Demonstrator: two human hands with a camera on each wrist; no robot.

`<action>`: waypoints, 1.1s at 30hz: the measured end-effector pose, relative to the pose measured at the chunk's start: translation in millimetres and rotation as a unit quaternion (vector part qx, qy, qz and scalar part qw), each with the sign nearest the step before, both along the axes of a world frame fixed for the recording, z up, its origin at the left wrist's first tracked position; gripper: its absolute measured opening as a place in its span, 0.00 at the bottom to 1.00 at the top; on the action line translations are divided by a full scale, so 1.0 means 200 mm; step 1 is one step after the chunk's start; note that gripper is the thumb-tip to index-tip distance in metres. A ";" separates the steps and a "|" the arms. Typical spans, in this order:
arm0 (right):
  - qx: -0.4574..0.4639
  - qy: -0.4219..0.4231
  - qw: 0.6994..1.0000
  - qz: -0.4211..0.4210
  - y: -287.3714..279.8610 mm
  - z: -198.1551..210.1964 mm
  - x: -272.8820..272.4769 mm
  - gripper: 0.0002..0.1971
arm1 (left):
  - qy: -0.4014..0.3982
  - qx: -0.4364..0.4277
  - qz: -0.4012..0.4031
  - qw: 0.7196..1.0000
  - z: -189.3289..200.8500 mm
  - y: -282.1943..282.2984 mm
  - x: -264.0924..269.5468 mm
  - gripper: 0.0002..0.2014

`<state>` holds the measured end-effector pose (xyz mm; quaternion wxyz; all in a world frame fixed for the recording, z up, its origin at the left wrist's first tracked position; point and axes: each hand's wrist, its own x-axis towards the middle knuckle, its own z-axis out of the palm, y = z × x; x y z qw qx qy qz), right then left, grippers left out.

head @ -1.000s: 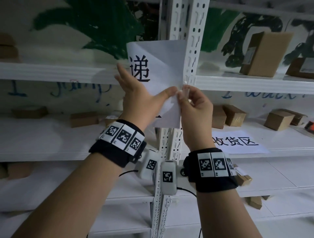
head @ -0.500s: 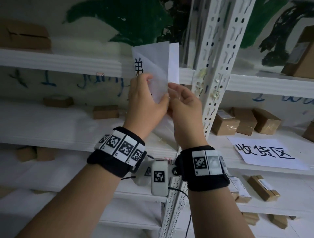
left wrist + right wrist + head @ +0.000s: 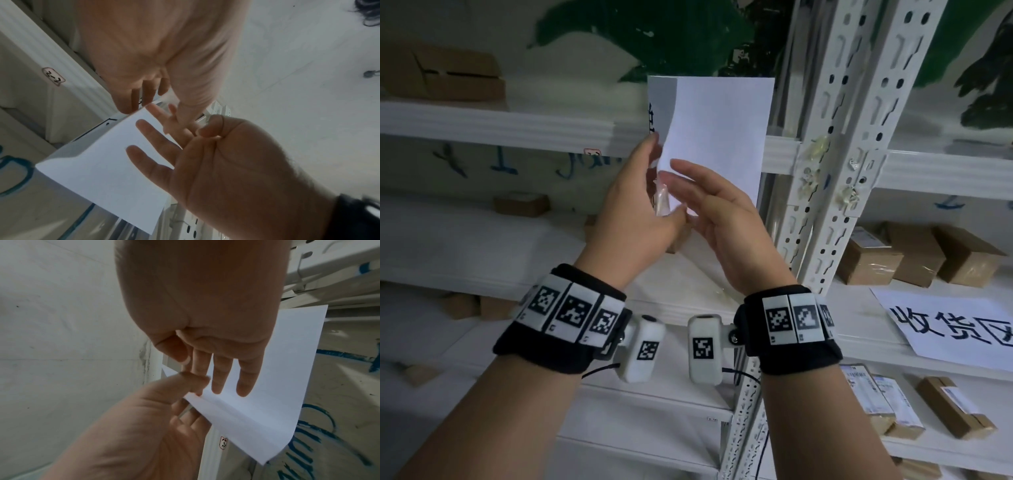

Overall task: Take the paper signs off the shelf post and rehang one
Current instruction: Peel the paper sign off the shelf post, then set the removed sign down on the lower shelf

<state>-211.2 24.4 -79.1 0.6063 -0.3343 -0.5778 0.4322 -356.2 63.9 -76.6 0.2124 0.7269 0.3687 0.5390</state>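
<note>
From the head camera, the paper sign [image 3: 717,137] is a white sheet held up in front of the shelving, just left of the perforated white shelf post [image 3: 859,144]. It is folded or curled over lengthwise, so mostly its blank back shows, with a sliver of black print along its left edge. Its long axis runs up and down, top edge level with the upper shelf. The left hand [image 3: 635,219] grips its lower left part, thumb against fingers; the right hand [image 3: 717,219] lies with fingers straight along the sheet's lower face. A second sign [image 3: 955,329] with black characters lies flat on a shelf to the right, near cardboard boxes [image 3: 921,255].

In the left wrist view, the paper sign [image 3: 107,170] slants from lower left up toward the fingers, and the right hand [image 3: 216,162] spreads flat on it.

In the right wrist view, the paper sign [image 3: 267,386] shows a lengthwise fold; the left hand [image 3: 160,426] pinches its near corner, the right hand [image 3: 205,313] extended with relaxed fingers.
</note>
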 end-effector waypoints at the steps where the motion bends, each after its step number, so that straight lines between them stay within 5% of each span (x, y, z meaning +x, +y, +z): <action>1: 0.006 -0.014 1.000 -0.004 0.01 0.00 0.00 0.27 | -0.014 0.015 0.018 1.000 0.01 -0.01 0.00 0.35; 4: 0.007 -0.056 0.998 -0.039 0.02 0.00 0.01 0.27 | -0.037 0.058 0.105 0.992 0.03 -0.04 0.00 0.17; 7: 0.002 -0.083 0.990 -0.115 0.04 0.00 0.05 0.25 | -0.031 0.095 0.180 0.979 0.04 -0.06 -0.03 0.09; 18: 0.006 -0.117 0.945 -0.305 0.14 0.01 0.19 0.37 | -0.084 0.088 0.241 0.963 0.09 -0.08 -0.12 0.10; 33: 0.014 -0.010 0.931 -0.364 0.28 0.08 0.17 0.15 | -0.127 0.095 0.314 0.936 0.13 -0.06 -0.32 0.12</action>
